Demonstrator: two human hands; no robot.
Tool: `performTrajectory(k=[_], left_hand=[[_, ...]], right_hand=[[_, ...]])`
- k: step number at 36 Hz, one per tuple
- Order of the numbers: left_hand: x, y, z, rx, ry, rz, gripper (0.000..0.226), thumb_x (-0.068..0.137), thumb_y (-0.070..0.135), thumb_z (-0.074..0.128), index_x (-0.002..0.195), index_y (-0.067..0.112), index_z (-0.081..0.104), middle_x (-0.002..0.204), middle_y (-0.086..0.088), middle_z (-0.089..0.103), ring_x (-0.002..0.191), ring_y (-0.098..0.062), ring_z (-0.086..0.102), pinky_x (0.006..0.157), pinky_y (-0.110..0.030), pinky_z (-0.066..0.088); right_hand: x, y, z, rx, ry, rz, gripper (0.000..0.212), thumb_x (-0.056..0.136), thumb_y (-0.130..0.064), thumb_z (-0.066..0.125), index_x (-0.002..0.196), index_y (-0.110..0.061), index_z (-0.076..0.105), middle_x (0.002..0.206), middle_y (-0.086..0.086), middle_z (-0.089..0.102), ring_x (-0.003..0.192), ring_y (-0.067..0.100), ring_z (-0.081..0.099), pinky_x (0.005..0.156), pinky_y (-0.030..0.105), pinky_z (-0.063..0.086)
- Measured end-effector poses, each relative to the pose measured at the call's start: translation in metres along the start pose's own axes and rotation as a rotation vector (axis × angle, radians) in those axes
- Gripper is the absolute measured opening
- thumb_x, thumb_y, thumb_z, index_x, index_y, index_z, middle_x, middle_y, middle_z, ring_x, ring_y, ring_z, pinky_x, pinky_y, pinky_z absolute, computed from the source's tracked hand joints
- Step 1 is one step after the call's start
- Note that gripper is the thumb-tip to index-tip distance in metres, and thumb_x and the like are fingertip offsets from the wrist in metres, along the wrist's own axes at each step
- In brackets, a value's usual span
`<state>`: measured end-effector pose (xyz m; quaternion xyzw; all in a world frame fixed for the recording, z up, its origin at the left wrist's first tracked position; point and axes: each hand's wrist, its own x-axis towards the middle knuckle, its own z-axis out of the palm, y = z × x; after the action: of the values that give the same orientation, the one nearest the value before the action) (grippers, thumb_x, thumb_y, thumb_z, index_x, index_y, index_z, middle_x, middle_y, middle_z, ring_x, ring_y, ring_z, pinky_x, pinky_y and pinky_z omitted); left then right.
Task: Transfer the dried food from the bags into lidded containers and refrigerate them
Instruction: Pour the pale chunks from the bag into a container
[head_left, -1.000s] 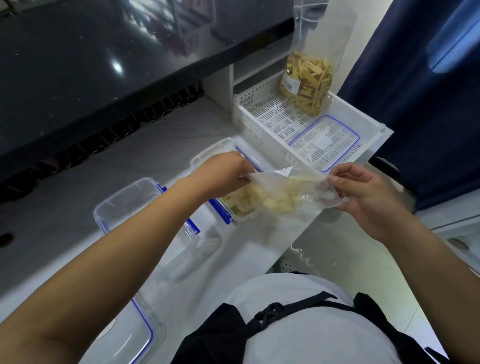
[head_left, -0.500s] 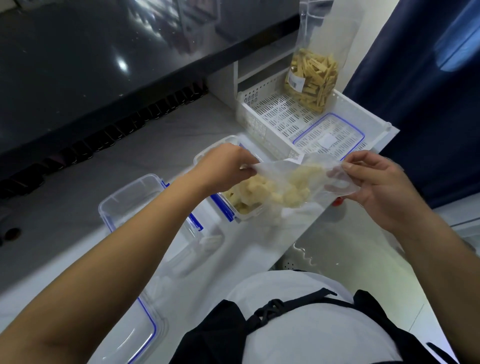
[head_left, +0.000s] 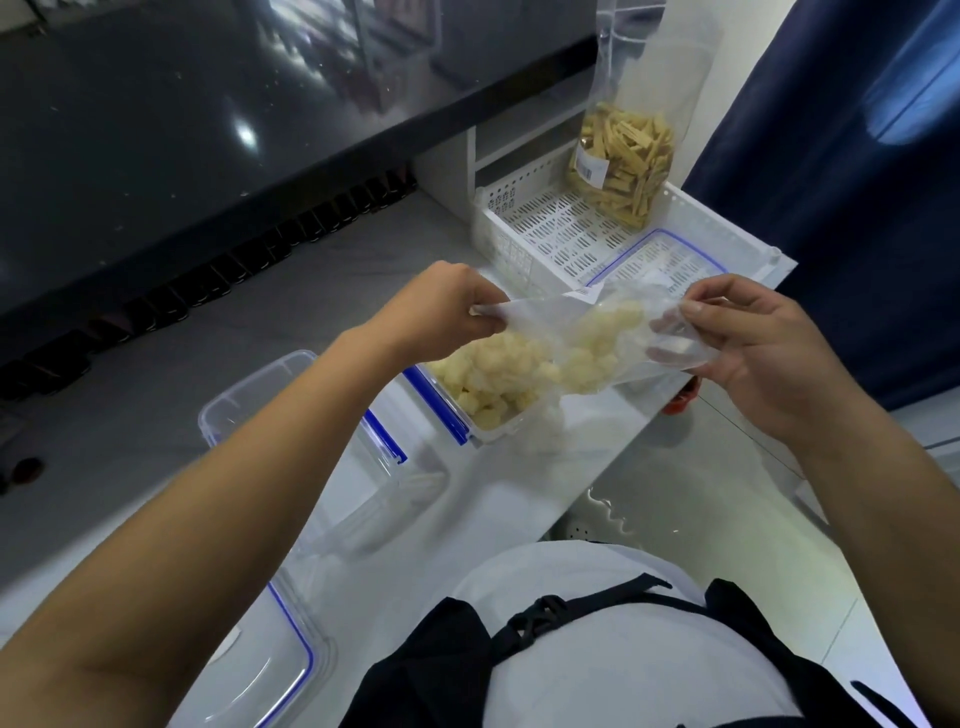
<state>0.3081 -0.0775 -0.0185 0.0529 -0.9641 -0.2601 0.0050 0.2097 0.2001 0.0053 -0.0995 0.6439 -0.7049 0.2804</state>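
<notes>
A clear plastic bag (head_left: 597, 338) of pale round dried pieces hangs tilted over a clear container with blue clips (head_left: 498, 423). My left hand (head_left: 447, 306) pinches the bag's left edge and my right hand (head_left: 753, 343) pinches its right end. Pale pieces (head_left: 488, 379) fill the container under the bag. A second clear container (head_left: 249, 395) stands empty to the left, partly behind my left forearm. A clear lid with blue seal (head_left: 265, 670) lies at the lower left. A tall bag of tan dried strips (head_left: 623, 166) stands in the white basket (head_left: 519, 223).
Another blue-rimmed lid (head_left: 670, 260) lies flat in the white basket. The work goes on along a narrow white counter (head_left: 519, 499). A dark glossy surface (head_left: 208, 130) sits beyond the grey floor at left, and a dark blue curtain (head_left: 857, 208) hangs at right.
Both hands have lifted the bag higher and tilted it; more pale pieces now lie in the container and fewer in the bag.
</notes>
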Motion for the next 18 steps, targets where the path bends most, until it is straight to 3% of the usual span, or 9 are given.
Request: performTrajectory(k=[7, 11, 13, 18], left_hand=[[-0.009, 0.009, 0.017, -0.043, -0.054, 0.024, 0.017, 0.094, 0.021, 0.069, 0.095, 0.006, 0.076, 0.084, -0.011, 0.072, 0.074, -0.024, 0.06, 0.066, -0.031, 0.045], [-0.009, 0.013, 0.014, -0.099, -0.039, 0.013, 0.014, 0.094, 0.02, 0.07, 0.102, 0.015, 0.079, 0.083, 0.005, 0.071, 0.063, -0.005, 0.056, 0.057, -0.008, 0.04], [-0.008, 0.015, 0.011, -0.126, -0.041, 0.007, 0.017, 0.094, 0.02, 0.07, 0.108, 0.018, 0.079, 0.085, 0.008, 0.07, 0.065, 0.002, 0.057, 0.057, -0.003, 0.038], [-0.006, 0.015, -0.001, -0.17, -0.018, 0.013, 0.02, 0.092, 0.02, 0.073, 0.11, 0.019, 0.079, 0.09, 0.006, 0.073, 0.075, -0.007, 0.063, 0.071, -0.028, 0.054]], right_hand=[[-0.005, -0.002, -0.007, 0.016, 0.021, 0.012, 0.008, 0.079, -0.009, 0.066, 0.086, -0.011, 0.061, 0.084, 0.012, 0.066, 0.098, 0.03, 0.066, 0.084, 0.05, 0.06], [-0.005, -0.005, -0.008, 0.01, 0.041, -0.005, 0.011, 0.09, -0.002, 0.059, 0.086, -0.011, 0.062, 0.083, 0.011, 0.067, 0.098, 0.029, 0.066, 0.083, 0.05, 0.06], [-0.005, -0.008, -0.007, 0.012, 0.041, -0.019, 0.012, 0.09, -0.002, 0.059, 0.085, -0.012, 0.062, 0.083, 0.011, 0.067, 0.097, 0.028, 0.067, 0.083, 0.05, 0.06], [-0.003, -0.019, -0.004, 0.024, 0.014, -0.056, 0.007, 0.08, -0.009, 0.064, 0.086, -0.013, 0.063, 0.082, 0.011, 0.069, 0.095, 0.026, 0.069, 0.08, 0.047, 0.061]])
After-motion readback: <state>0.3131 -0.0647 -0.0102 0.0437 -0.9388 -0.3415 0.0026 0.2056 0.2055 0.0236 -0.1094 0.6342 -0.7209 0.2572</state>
